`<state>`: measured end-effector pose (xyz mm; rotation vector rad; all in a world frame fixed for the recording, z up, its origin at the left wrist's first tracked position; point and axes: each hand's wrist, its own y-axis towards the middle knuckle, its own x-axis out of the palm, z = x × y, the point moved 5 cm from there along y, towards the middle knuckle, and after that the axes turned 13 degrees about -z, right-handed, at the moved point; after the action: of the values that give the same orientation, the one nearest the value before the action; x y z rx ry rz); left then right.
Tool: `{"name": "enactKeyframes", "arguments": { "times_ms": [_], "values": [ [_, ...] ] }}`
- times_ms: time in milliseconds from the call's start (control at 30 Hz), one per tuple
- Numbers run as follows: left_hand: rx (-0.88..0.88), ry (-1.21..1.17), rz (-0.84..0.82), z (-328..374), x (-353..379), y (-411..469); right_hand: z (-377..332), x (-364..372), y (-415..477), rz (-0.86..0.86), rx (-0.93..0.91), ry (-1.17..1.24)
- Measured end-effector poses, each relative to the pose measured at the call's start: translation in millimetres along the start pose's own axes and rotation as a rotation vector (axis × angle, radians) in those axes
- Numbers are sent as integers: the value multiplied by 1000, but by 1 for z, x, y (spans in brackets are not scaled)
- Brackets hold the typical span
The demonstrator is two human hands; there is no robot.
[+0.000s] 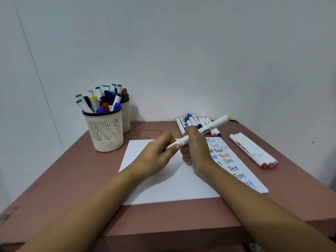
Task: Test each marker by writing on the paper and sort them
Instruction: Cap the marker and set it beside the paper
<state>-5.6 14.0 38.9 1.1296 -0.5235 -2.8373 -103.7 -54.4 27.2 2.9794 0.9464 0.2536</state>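
The left hand [158, 151] pinches the cap [172, 144] of the marker [214, 124], the right hand [195, 142] grips its barrel; a sudden cap release could streak ink across the paper [163, 188].

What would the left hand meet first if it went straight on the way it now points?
Probably the right hand, which grips the same yellow-ended marker just beyond the left hand. The two look nearly touching, though depth is unclear from one view.
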Motion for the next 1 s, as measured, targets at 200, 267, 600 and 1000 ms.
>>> {"name": "enactKeyframes", "arguments": {
  "times_ms": [200,267,600,1000],
  "values": [
    [33,-39,5,0,-1,4,3,1,2,-1,-5,40],
    [-1,-162,64,-4,-6,6,2,0,4,-24,-5,32],
    [-16,-805,419,-15,-43,-2,-13,-21,8,64,-54,188],
    [-39,-254,554,-8,-84,-4,12,-20,20,107,12,-1298]
  ]
}}
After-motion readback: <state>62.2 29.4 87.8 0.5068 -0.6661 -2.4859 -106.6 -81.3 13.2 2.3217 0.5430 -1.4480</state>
